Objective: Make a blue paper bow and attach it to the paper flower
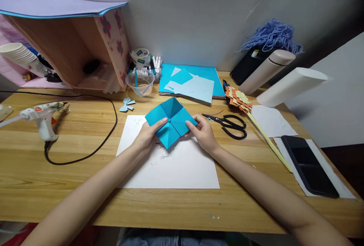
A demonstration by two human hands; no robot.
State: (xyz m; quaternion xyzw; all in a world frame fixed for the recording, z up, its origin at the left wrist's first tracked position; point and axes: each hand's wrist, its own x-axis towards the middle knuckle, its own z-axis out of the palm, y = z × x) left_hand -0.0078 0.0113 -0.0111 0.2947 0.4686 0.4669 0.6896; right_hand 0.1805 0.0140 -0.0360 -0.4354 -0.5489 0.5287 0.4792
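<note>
Two-handed handling of a creased turquoise paper square [178,114], held over a white sheet [187,172] near the middle of a wooden desk [159,208]. The left hand [147,135] grips the left side of the square, its thumb laid on the upper face close to the point where the creases meet. The right hand [203,132] pinches the right corner, thumb above and bent fingers below. The underside is hidden, so how the left fingers bear on it cannot be told.

The step in hand appears to be shaping the square along its creases. The next move seems to call for a light, steady thumb at the centre, keeping the folds in register, while the right hand governs the corner.

Black-handled scissors [218,120] lie just right of the right hand, beside a paper flower [238,100] in orange and cream. Beyond the square, at the far side, pale paper offcuts [200,89] rest on a turquoise sheet [209,73]. To the left lie a small cut blue piece [126,106] and, farther left, a white hot-glue gun [44,120].
</note>
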